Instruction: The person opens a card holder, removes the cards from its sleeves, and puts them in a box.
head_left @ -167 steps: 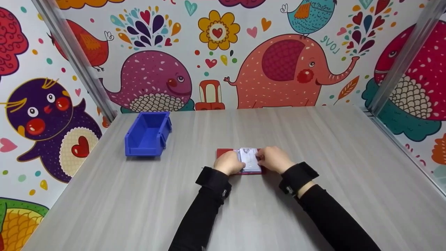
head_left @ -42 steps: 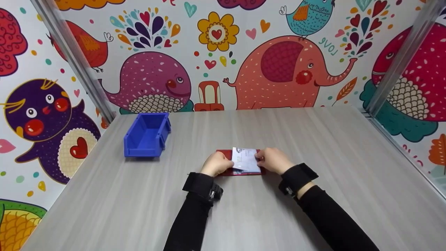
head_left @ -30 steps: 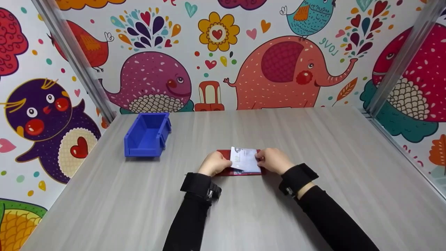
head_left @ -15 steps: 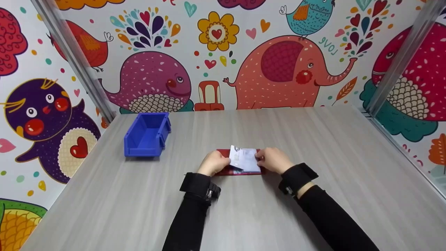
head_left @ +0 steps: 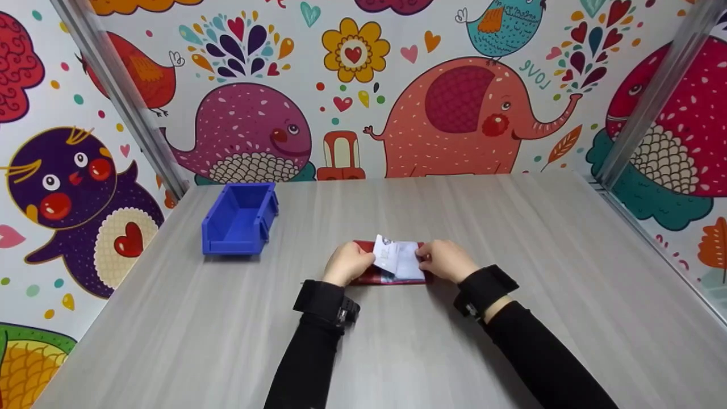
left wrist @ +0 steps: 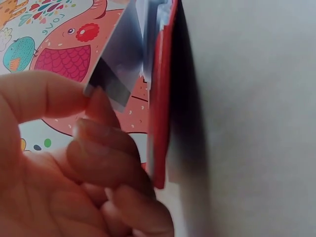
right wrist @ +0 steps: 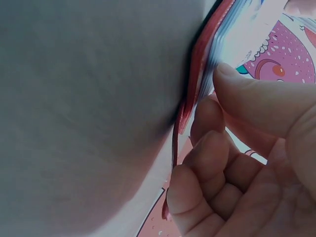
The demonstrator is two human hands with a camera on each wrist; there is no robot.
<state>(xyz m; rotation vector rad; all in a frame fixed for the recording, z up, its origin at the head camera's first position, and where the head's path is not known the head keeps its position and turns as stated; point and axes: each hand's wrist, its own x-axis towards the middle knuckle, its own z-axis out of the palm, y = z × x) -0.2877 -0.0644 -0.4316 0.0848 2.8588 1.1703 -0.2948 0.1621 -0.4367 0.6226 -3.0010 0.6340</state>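
A red-covered booklet (head_left: 372,278) lies open on the table, with white and bluish pages inside. My left hand (head_left: 347,263) pinches the left edge of a white printed page (head_left: 385,254) between thumb and finger. In the left wrist view, that page (left wrist: 118,54) bends up and away from the red cover (left wrist: 159,108). At the booklet's right edge, my right hand (head_left: 448,259) holds the stacked pages. The right wrist view shows the thumb (right wrist: 256,98) on the page edges (right wrist: 212,54), with the fingers curled beneath. A thin red strip (right wrist: 175,148) hangs beside those fingers.
A blue plastic bin (head_left: 235,224) stands at the back left of the wood-grain table (head_left: 170,318). Behind the table is a wall with cartoon animals (head_left: 454,119). Metal posts (head_left: 122,96) rise at both back corners.
My left hand has moved left from the page stack and lifted the white page's left side, which now tilts up more steeply. The right hand has stayed at the booklet's right edge.
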